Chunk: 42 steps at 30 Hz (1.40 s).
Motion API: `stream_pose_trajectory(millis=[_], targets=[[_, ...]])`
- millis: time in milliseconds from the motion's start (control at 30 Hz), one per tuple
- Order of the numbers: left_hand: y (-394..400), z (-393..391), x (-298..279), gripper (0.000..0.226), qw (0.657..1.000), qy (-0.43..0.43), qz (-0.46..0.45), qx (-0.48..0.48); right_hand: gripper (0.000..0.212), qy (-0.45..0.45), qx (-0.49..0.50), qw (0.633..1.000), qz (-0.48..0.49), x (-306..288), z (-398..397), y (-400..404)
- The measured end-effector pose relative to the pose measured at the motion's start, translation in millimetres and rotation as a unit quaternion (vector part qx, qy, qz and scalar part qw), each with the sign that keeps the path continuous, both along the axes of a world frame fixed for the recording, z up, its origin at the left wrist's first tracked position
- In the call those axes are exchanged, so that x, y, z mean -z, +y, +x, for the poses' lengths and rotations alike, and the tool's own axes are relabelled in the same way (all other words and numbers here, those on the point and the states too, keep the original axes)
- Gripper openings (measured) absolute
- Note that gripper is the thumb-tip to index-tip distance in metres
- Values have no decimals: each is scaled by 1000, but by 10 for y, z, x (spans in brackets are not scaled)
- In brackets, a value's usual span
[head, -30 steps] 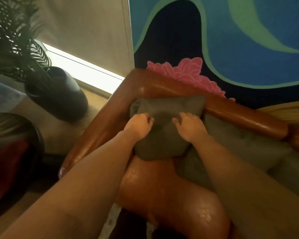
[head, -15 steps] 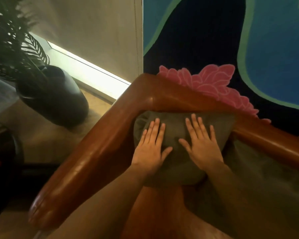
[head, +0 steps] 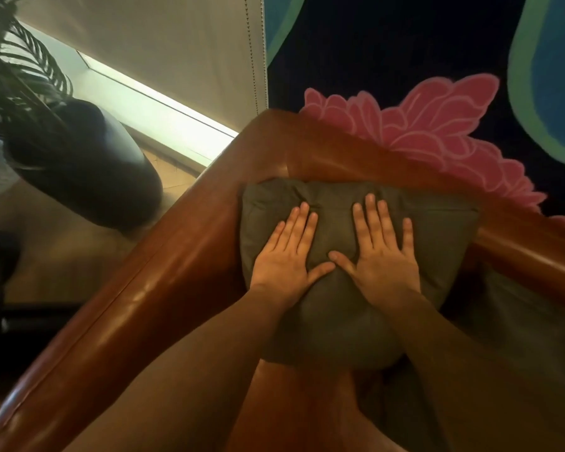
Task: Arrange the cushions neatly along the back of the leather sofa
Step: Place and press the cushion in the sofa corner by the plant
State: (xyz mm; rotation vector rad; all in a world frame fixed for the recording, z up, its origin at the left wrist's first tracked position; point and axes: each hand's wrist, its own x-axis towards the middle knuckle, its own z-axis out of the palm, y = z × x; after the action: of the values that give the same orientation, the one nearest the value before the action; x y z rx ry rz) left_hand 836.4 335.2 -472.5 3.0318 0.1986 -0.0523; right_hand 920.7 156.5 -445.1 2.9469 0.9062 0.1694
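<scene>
- Left hand (head: 289, 252) flat on the olive cushion (head: 349, 243), fingers straight and close together, thumb swung inward; gripping nothing, only pressing.
- Right hand (head: 384, 256) likewise flat, fingers spread a little wider, thumb tip nearly meeting the left thumb at the cushion's middle.
- Cushion seated in the corner of the leather sofa (head: 177, 265), top edge against the backrest, left side against the armrest, lower part bulging out over the seat.
- Judged step: patting and pressing the cushion square into the corner.
- Keep both palms flat and push evenly toward the backrest, so neither side twists forward.
- Smooth from the centre outward to ease the crease running under the fingertips.
- Press the bulging lower part down and back, so the cushion stands rather than slumps over the seat.
- Check that the top edge runs level with the backrest rail before lifting off.
- Lift both palms straight up, without dragging the fabric.
- Second olive cushion (head: 522, 321) lying to the right, partly in shadow and touching or tucked behind the first; probably next to be straightened.
- Risk: leather looks slick, so a hard one-sided shove could slide the cushion sideways.
</scene>
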Motion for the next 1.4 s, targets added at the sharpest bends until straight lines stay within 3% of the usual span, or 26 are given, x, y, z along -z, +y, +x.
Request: stream_pose_trajectory(millis=[100,200,300,400,667,767,900,967,1133,1233,1400], targets=[[-5,56,-30,94,1000,27,-11,-1,92,20,2,1000,-3,13,36,14],[48,-14,-177,97,998,-54,-21,-1,89,39,-17,998,46,-163,80,-45],[271,-87,-266,102,993,-115,4,-12,78,-37,4,996,77,-299,117,-270],[496,-33,-263,106,996,-87,8,-16,81,-70,73,992,82,-315,224,-437],[425,94,-238,108,999,-17,27,-35,82,-9,85,996,41,-178,399,-377],[501,-11,-363,99,998,-53,-13,-24,80,28,74,995,59,-324,391,-428],[638,-143,-528,61,981,-162,0,-107,66,-16,74,992,103,-526,349,-653],[697,-145,-586,50,966,-196,-23,-166,60,-28,110,980,164,-607,382,-748],[815,16,-772,47,891,-192,-283,-297,54,73,264,912,305,-811,579,-798],[809,74,-837,26,881,-185,-289,-325,45,127,292,868,381,-895,588,-774],[861,-32,-874,19,842,-227,-326,-366,23,132,372,796,460,-912,538,-782]])
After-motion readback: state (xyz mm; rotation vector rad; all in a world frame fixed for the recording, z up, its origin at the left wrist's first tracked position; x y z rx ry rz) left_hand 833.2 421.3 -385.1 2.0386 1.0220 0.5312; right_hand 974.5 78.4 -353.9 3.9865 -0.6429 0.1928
